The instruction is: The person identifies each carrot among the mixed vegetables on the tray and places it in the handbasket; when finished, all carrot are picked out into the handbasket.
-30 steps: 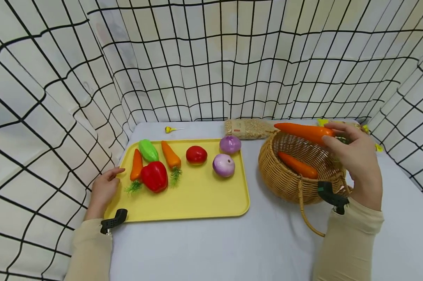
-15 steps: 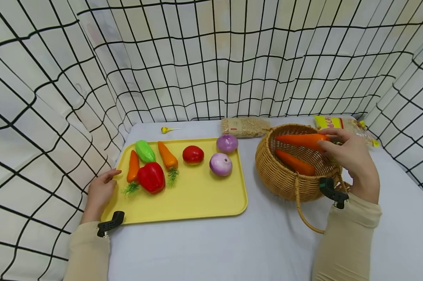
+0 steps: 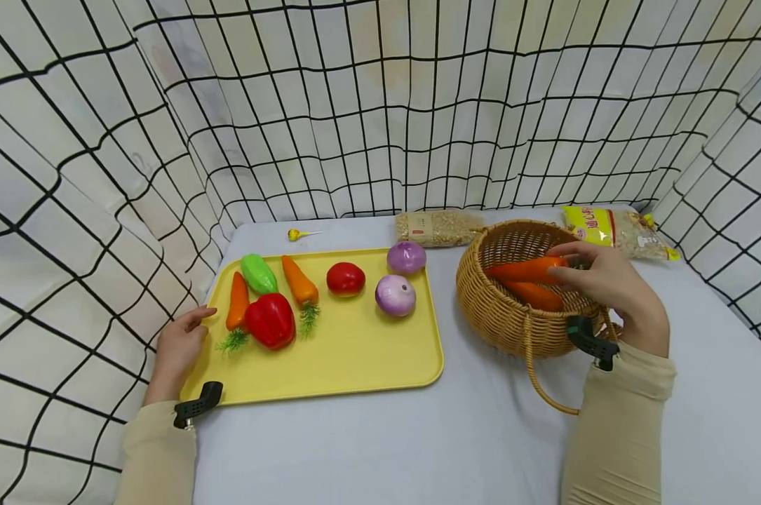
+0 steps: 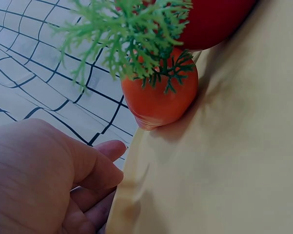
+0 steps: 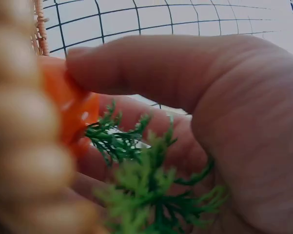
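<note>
My right hand (image 3: 614, 284) pinches an orange carrot (image 3: 525, 269) by its leafy end, low in the mouth of a round wicker basket (image 3: 490, 322). Another carrot (image 3: 538, 297) lies under it in the basket. In the right wrist view, green fronds (image 5: 151, 190) hang below the thumb, and the basket's blurred rim hides much. My left hand (image 3: 181, 347) holds the left rim of a yellow tray (image 3: 355, 365). In the left wrist view its thumb is at the rim, other fingers partly hidden. A small carrot (image 3: 238, 301) and a red bell pepper (image 3: 271, 321) lie nearest it.
Also on the tray are a green vegetable (image 3: 259, 274), another carrot (image 3: 299, 280), a tomato (image 3: 345, 279) and two purple onions (image 3: 395, 295). Behind stand a grain bag (image 3: 440, 229), a yellow-and-clear packet (image 3: 620, 231) and a lollipop-like item (image 3: 298, 234). Black-gridded cloth walls enclose the table.
My right hand has lowered the carrot from above the basket into its mouth, over the other carrot. My left hand stays at the tray's rim. The whole view has shifted slightly.
</note>
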Motion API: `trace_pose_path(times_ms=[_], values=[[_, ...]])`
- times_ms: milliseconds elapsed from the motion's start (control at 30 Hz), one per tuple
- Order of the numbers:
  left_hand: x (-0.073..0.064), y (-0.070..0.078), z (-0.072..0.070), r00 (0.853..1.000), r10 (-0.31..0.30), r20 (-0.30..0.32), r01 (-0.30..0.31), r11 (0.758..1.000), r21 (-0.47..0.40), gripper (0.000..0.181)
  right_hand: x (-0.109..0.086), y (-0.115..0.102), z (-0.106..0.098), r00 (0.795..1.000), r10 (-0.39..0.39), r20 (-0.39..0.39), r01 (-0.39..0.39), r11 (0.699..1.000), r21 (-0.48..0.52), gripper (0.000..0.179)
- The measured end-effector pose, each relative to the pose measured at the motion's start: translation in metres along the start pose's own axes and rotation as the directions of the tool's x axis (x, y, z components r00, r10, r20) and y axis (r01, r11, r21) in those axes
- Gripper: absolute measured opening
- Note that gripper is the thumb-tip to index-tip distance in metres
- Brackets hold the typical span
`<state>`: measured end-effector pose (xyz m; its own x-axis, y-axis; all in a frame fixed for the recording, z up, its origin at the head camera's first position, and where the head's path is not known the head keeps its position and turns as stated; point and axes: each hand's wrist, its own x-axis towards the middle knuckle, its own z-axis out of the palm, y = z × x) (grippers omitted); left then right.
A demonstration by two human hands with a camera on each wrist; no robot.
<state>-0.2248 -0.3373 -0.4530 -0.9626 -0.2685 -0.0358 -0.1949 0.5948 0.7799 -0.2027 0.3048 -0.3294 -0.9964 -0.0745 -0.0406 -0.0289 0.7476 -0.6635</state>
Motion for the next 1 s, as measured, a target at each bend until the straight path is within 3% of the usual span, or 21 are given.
trace_pose_path(times_ms=[467, 667, 1000], values=[[0.0023, -0.0011, 0.0007, 1.000, -0.006, 0.006, 0.006, 1.000, 0.005, 0.044, 0.0059, -0.0066, 0.0096, 0.984, -0.110, 0.138, 0.129, 0.982, -0.135, 0.040], [0.0017, -0.0011, 0.0008, 1.000, -0.006, 0.001, 0.006, 1.000, 0.007, 0.044, 0.0044, -0.0064, 0.0092, 0.986, -0.119, 0.118, 0.134, 0.983, -0.123, 0.042], [0.0038, -0.0032, 0.0009, 1.000, -0.020, 0.007, 0.020, 1.000, 0.007, 0.045, 0.0001, -0.0046, 0.0020, 0.997, -0.073, 0.034, 0.076, 0.994, -0.077, 0.051]])
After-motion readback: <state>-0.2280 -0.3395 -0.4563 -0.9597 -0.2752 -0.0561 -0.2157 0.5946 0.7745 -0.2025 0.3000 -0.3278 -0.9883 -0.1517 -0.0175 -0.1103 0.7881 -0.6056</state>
